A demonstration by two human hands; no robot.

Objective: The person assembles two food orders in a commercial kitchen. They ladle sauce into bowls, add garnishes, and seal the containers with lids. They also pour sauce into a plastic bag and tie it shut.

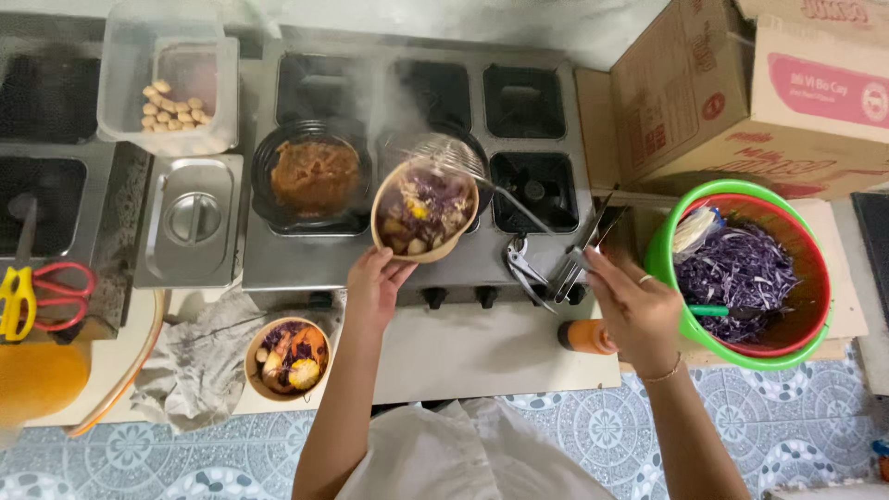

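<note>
My left hand [375, 282] holds a tan paper bowl [424, 211] of mixed food with purple cabbage, tilted over the steel stove [417, 259]. A wire skimmer [444, 153] rests above the steaming black pot behind the bowl. My right hand [630, 301] grips metal tongs [579, 255] at the stove's right edge. A second filled paper bowl [288, 356] sits on the counter near my left elbow. A black pan of brown food [315, 176] stands on the left burner.
A green and red basket of shredded purple cabbage [741, 273] stands right. Cardboard boxes [741, 83] sit behind it. A plastic tub of pale balls [171, 79], a lidded steel tray [192, 218], scissors [37, 296] and a grey cloth [199, 356] lie left.
</note>
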